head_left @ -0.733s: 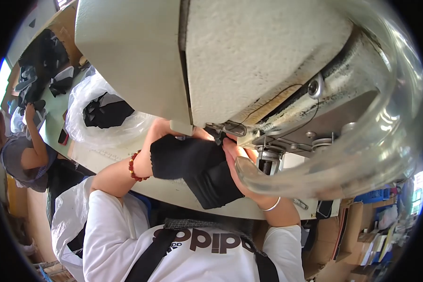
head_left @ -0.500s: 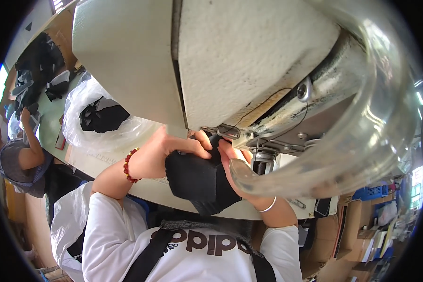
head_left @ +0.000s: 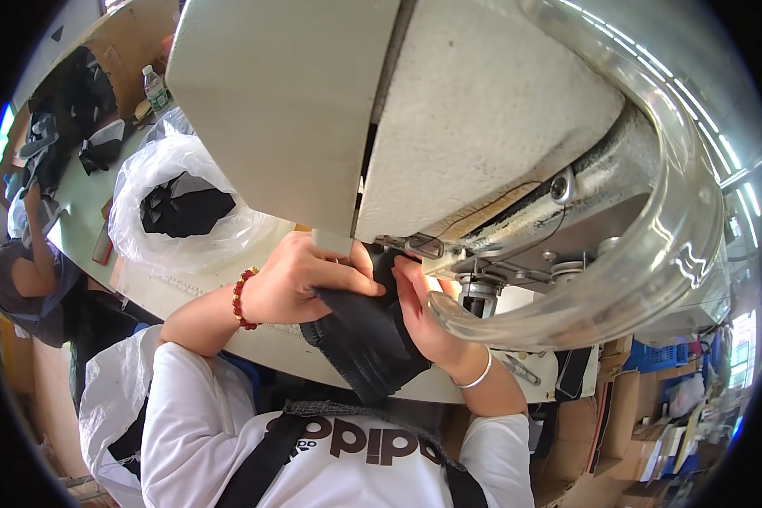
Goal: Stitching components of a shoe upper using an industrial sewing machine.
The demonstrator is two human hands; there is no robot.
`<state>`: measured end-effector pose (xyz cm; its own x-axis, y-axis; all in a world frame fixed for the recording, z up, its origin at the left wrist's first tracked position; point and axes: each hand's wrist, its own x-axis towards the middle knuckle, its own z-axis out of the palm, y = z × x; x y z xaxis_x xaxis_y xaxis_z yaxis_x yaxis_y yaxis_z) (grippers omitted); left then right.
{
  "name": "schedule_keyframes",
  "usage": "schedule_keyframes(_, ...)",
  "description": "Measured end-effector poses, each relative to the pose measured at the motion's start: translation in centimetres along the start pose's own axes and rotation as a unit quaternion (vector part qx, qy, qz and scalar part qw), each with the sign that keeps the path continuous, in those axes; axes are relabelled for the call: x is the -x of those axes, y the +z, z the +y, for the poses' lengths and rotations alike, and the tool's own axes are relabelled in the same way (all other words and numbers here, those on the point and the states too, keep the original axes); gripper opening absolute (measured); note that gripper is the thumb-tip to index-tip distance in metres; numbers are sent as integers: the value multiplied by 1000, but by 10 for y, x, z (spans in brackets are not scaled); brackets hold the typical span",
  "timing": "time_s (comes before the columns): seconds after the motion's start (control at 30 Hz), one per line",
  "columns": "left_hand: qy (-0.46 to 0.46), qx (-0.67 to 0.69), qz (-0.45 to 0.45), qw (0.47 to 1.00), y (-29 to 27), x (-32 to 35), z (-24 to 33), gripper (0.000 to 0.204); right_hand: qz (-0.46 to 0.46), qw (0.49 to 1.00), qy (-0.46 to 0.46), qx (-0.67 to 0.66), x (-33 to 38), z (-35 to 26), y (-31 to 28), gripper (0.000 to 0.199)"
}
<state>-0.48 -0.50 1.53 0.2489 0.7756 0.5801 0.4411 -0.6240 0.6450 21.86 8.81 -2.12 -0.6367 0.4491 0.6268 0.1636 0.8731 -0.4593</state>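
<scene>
Both my hands hold a stack of black fabric pieces (head_left: 368, 343) under the pale head of a sewing machine (head_left: 483, 110). My left hand (head_left: 317, 273), with a red bead bracelet at the wrist, pinches the fabric's left side between thumb and fingers. On the right side, my right hand (head_left: 423, 309) is closed around the fabric, its fingers near the needle area; a silver bangle circles that wrist. The layered lower edges droop toward me over the table (head_left: 262, 339). The machine head hides the fabric's far end, and some of my fingertips are out of sight.
A curved clear guard (head_left: 652, 279) arches over the right side. Left of the machine, a white plastic bag (head_left: 131, 216) holds black pieces. Small metal snips (head_left: 521, 370) lie at right. Another person (head_left: 34, 284) works at far left, beside a plastic bottle (head_left: 155, 91).
The fabric has been turned and bunched: its broad flat face has given way to slanting layered edges. My left hand has tilted over it. The whole view has shifted slightly.
</scene>
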Motion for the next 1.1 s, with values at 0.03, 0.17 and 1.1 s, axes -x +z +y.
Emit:
schedule_keyframes(0.03,7,-18,-1,1000,-1,1,-3,44,-7,1000,23,-11,0,-1,1,27)
schedule_keyframes(0.17,60,-41,18,997,-3,2,-8,48,-2,998,36,-43,3,1,2,28)
schedule_keyframes(1.1,-47,203,150,966,9,4,-16,15,-227,882,-151,385,23,-61,-55,80)
